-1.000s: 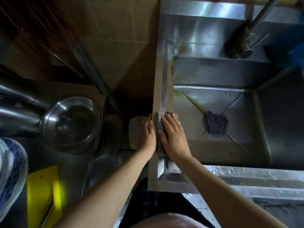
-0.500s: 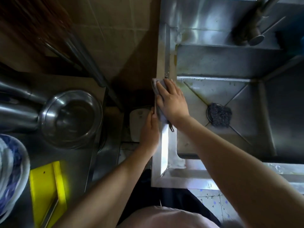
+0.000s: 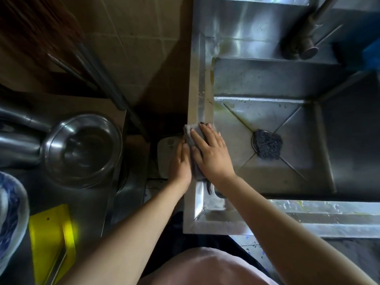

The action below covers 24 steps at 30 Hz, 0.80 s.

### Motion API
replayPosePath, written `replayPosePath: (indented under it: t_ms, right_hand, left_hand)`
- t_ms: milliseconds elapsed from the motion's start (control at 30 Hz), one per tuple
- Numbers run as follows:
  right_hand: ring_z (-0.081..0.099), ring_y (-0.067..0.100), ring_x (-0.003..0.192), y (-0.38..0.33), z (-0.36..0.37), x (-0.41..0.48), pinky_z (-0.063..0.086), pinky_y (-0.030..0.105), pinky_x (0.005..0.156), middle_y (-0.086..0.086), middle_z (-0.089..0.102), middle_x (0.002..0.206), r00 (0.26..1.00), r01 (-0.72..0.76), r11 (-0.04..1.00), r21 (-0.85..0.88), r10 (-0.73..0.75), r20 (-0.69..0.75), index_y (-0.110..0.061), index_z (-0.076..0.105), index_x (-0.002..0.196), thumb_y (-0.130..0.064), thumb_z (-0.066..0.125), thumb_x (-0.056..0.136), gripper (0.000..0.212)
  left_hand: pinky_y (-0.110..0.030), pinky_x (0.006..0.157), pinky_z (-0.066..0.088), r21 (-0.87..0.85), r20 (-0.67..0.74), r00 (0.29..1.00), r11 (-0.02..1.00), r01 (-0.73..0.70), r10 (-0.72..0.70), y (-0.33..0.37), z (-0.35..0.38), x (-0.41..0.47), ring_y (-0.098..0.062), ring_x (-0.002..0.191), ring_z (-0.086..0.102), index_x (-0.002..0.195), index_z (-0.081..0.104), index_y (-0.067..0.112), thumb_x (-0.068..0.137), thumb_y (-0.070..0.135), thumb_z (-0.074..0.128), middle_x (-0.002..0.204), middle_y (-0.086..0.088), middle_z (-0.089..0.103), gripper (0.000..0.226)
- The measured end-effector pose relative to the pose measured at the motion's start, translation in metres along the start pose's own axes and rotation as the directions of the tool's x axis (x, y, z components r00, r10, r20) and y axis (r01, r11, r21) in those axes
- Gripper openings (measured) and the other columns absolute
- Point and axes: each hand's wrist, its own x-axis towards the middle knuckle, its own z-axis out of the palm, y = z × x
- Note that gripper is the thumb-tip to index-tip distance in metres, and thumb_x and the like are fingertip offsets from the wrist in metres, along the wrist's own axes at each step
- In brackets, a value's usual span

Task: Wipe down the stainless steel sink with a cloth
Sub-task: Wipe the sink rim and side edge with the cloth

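The stainless steel sink [image 3: 308, 221] fills the right half of the view, its left rim running up the middle. A grey cloth [image 3: 190, 132] lies draped over that left rim. My right hand [image 3: 211, 155] presses flat on the cloth with straight fingers pointing up and left. My left hand [image 3: 181, 163] rests against the outer side of the rim beside the cloth, fingers straight. Most of the cloth is hidden under my right hand. A dark scouring pad [image 3: 268, 146] sits on the drain in the basin.
A tap [image 3: 306, 44] stands at the back of the sink. To the left sit a steel bowl [image 3: 84, 150], a yellow object [image 3: 52, 239] and a blue-patterned dish [image 3: 10, 219] on a counter. A tiled gap separates counter and sink.
My right hand slid the cloth up along the left rim half a second ago and has now come back down toward me. My left hand stayed beside the rim.
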Motion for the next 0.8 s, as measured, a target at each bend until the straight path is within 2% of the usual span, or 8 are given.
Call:
replayPosePath:
  t_ms: [133,233,267,400,467,567,667,800]
  right_hand:
    - [0.023,0.030,0.141,0.000,0.001,0.018,0.013,0.040,0.115,0.013,0.035,0.148,1.000,-0.009,0.999,-0.037,0.010,0.012,-0.019,0.044,0.138,-0.036,0.043,0.090,0.050]
    - [0.017,0.028,0.142,0.005,0.004,0.038,0.010,0.038,0.115,0.009,0.028,0.152,0.999,-0.023,0.999,-0.047,0.024,0.035,-0.022,0.038,0.141,-0.035,0.045,0.093,0.051]
    - [0.017,0.027,0.142,0.008,0.004,0.044,0.011,0.038,0.115,0.009,0.028,0.152,0.999,-0.020,0.999,-0.039,0.021,0.026,-0.022,0.038,0.141,-0.033,0.046,0.093,0.050]
    - [0.019,0.027,0.142,0.016,0.001,0.065,0.015,0.038,0.114,0.008,0.031,0.151,0.999,-0.028,1.000,-0.002,0.028,-0.029,-0.020,0.039,0.141,-0.030,0.046,0.094,0.048]
    - [0.019,0.026,0.142,0.015,0.002,0.066,0.015,0.038,0.115,0.008,0.032,0.150,0.997,-0.050,0.998,0.027,0.052,-0.055,-0.019,0.040,0.140,-0.029,0.046,0.094,0.048]
    - [0.017,0.022,0.143,0.012,0.003,0.053,0.011,0.036,0.117,0.007,0.032,0.150,0.988,-0.112,0.985,0.130,0.125,-0.092,-0.015,0.038,0.141,-0.030,0.046,0.094,0.050]
    - [0.012,0.022,0.144,0.010,0.005,0.027,0.004,0.027,0.114,0.008,0.027,0.152,0.981,-0.157,0.967,0.199,0.176,-0.082,-0.012,0.035,0.142,-0.030,0.047,0.095,0.052]
    - [0.007,0.021,0.144,0.004,0.014,-0.002,0.004,0.032,0.115,0.007,0.022,0.154,0.986,-0.148,0.977,0.154,0.158,-0.050,-0.015,0.031,0.144,-0.034,0.044,0.096,0.054]
  left_hand:
    - [-0.031,0.092,0.045,-0.112,0.027,0.999,0.993,-0.028,0.031,0.006,0.002,-0.001,-0.014,0.105,0.059,0.107,0.053,0.032,0.100,0.026,0.032,0.112,-0.002,0.061,0.023]
    - [-0.007,0.078,0.044,-0.027,0.041,0.994,0.995,-0.097,0.098,0.005,-0.001,-0.002,0.009,0.091,0.058,0.116,0.053,0.023,0.100,0.022,0.031,0.106,0.006,0.060,0.027]
    - [-0.003,0.074,0.040,0.025,0.021,0.993,0.992,-0.121,0.120,0.004,-0.002,-0.002,0.010,0.091,0.056,0.120,0.052,0.020,0.100,0.022,0.032,0.108,0.004,0.059,0.028]
    - [-0.003,0.079,0.026,0.203,-0.020,0.981,0.962,-0.183,0.191,0.001,-0.002,-0.002,-0.017,0.117,0.048,0.131,0.046,0.010,0.100,0.019,0.031,0.130,-0.009,0.052,0.036]
    - [0.000,0.079,0.024,0.209,-0.008,0.983,0.961,-0.180,0.186,0.002,-0.003,-0.001,-0.015,0.117,0.045,0.133,0.044,0.009,0.101,0.019,0.030,0.134,-0.010,0.050,0.037]
    - [-0.004,0.077,0.031,0.185,-0.001,0.991,0.974,-0.130,0.133,0.001,-0.004,-0.001,-0.007,0.105,0.048,0.133,0.044,0.015,0.101,0.023,0.030,0.130,-0.007,0.052,0.037]
    - [0.003,0.063,0.035,0.138,-0.008,0.996,0.986,-0.092,0.094,0.001,-0.003,-0.001,0.002,0.086,0.051,0.130,0.046,0.018,0.100,0.027,0.030,0.120,0.000,0.056,0.035]
    - [-0.018,0.081,0.037,0.144,-0.003,0.996,0.986,-0.082,0.084,0.001,-0.003,0.000,-0.013,0.101,0.054,0.128,0.047,0.020,0.100,0.030,0.030,0.124,-0.004,0.057,0.035]
